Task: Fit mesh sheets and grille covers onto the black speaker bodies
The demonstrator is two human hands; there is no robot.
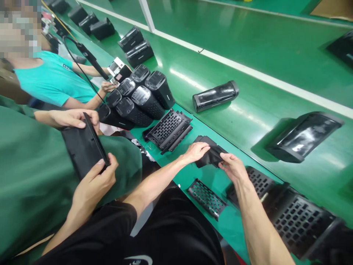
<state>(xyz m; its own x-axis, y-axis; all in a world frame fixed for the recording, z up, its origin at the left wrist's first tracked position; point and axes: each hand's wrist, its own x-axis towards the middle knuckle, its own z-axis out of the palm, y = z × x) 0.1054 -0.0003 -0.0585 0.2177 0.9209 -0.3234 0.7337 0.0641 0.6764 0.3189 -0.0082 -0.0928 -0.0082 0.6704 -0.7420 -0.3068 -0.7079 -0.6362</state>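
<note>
A thin black cloth-like sheet is stretched between my two hands above a stack of similar black sheets. My left hand is closed, its fingertips pinching the sheet's left side. At the opposite side my right hand grips the edge between thumb and fingers. Nearer to me, one black perforated grille lies on the green table. To the left of the sheets sits a pile of black grilles.
More grilles are stacked at the right. Black speaker housings stand at the left, while finished-looking speakers rest on the green belt beyond. Close on my left, a person in green holds a black panel; another person in turquoise works farther off.
</note>
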